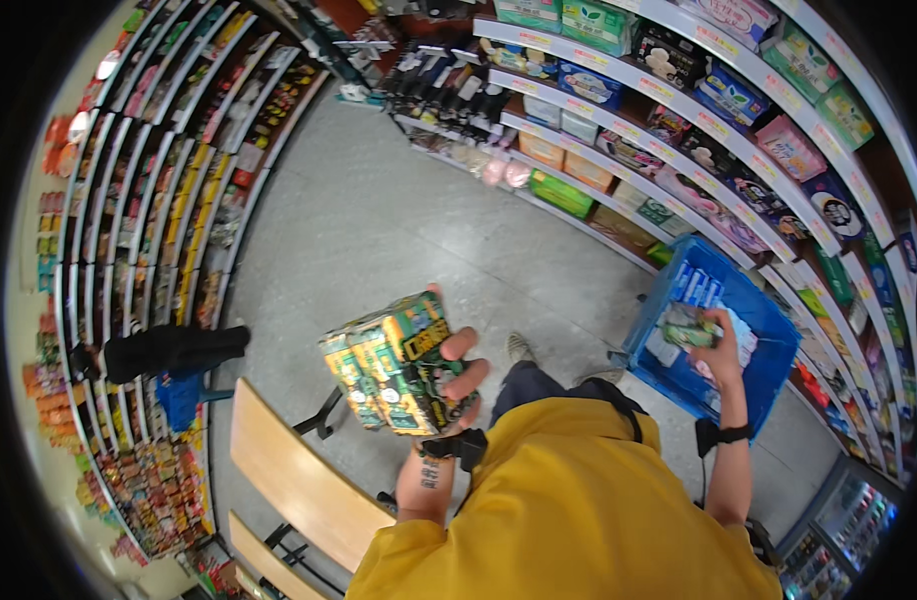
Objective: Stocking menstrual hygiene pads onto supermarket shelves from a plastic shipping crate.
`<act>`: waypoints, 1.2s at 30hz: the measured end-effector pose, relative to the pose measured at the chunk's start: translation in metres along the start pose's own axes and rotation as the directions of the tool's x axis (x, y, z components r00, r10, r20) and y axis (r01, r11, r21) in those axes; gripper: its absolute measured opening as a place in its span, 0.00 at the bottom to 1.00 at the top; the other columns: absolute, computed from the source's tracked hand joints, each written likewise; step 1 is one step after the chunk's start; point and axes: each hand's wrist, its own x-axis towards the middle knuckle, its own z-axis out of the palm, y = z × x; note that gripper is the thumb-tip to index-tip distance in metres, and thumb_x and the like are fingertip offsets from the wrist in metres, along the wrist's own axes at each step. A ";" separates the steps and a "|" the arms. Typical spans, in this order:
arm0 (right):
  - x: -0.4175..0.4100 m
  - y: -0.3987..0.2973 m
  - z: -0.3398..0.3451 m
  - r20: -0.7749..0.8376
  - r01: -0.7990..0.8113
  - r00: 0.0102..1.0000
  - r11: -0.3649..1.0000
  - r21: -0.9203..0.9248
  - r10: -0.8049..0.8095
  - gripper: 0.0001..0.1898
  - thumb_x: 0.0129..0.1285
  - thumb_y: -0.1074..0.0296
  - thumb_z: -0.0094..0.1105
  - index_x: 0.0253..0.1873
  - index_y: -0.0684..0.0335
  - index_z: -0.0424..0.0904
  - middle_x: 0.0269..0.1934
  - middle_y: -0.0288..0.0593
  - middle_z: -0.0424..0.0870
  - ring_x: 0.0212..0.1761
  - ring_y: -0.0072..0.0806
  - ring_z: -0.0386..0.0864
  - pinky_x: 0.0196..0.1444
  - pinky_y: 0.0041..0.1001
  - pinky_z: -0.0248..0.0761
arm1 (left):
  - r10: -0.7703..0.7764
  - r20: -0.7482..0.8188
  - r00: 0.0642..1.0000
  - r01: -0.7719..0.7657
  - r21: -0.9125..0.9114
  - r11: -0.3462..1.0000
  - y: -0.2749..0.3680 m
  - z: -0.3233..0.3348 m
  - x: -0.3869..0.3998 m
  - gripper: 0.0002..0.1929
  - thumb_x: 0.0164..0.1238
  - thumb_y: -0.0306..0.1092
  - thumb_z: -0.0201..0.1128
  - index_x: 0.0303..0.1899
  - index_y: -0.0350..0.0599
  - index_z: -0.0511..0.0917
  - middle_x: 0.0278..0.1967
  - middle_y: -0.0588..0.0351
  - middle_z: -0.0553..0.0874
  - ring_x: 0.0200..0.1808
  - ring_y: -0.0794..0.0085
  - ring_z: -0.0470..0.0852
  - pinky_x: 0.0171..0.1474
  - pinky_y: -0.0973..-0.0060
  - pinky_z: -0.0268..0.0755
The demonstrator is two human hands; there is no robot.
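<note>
My left hand (462, 367) is closed around a stack of printed green and yellow packs (398, 364), held out over the floor in front of my yellow shirt. On the right, a blue plastic crate (773, 349) stands beside the shelves, with small blue-and-white boxes (697, 287) and several other packages inside. Over this crate my right hand (721, 349) grips a small green package (687, 330). The fingers of the left hand show on the packs' right side; the thumb is mostly hidden.
Shelves with packaged goods (631, 71) run along the upper right. More stocked shelves (143, 217) curve down the left, where a person in black (166, 352) is beside a blue container (177, 401). A light wooden tabletop (301, 472) lies at the lower left. Grey floor (368, 210) stretches between.
</note>
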 end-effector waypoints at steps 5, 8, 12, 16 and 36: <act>0.023 -0.110 0.115 0.136 0.007 0.989 0.942 0.335 -0.055 0.36 0.49 0.83 0.70 0.63 0.53 0.67 0.56 0.36 0.71 0.49 0.28 0.77 0.47 0.27 0.75 | 0.009 -0.017 1.000 -0.008 0.058 0.998 0.096 -0.005 -0.042 0.35 0.73 0.50 0.52 0.76 0.61 0.48 0.58 0.43 0.65 0.51 0.50 0.70 0.52 0.37 0.72; 0.024 -0.149 0.146 0.280 -0.185 0.960 0.766 0.616 0.007 0.30 0.59 0.73 0.68 0.65 0.53 0.65 0.52 0.36 0.76 0.45 0.30 0.79 0.43 0.27 0.76 | 0.037 -0.080 0.996 -0.031 0.079 0.996 0.132 -0.018 -0.069 0.35 0.73 0.50 0.51 0.76 0.59 0.49 0.60 0.43 0.66 0.51 0.50 0.70 0.51 0.37 0.72; 0.025 -0.171 0.171 0.307 -0.290 0.949 0.568 0.770 0.069 0.25 0.68 0.56 0.59 0.66 0.54 0.64 0.53 0.41 0.80 0.42 0.32 0.82 0.34 0.30 0.77 | 0.079 -0.210 0.975 -0.058 0.104 0.993 0.148 -0.025 -0.090 0.35 0.71 0.51 0.53 0.75 0.59 0.51 0.62 0.47 0.67 0.55 0.53 0.69 0.53 0.39 0.71; 0.030 -0.168 0.167 0.335 -0.335 0.937 0.545 0.768 0.104 0.28 0.68 0.50 0.58 0.68 0.54 0.64 0.55 0.45 0.80 0.42 0.36 0.82 0.33 0.35 0.75 | 0.113 -0.311 0.944 -0.068 0.151 0.986 0.150 -0.027 -0.079 0.35 0.69 0.54 0.54 0.74 0.56 0.56 0.62 0.44 0.69 0.55 0.51 0.70 0.52 0.38 0.72; 0.146 -0.189 0.123 0.680 -0.351 0.688 0.704 0.617 -0.254 0.33 0.48 0.44 0.71 0.50 0.67 0.77 0.49 0.45 0.77 0.53 0.35 0.78 0.54 0.31 0.72 | 0.040 -0.533 0.845 0.410 0.695 0.591 0.078 -0.080 0.131 0.69 0.31 0.74 0.74 0.74 0.41 0.49 0.68 0.49 0.68 0.63 0.60 0.74 0.65 0.60 0.70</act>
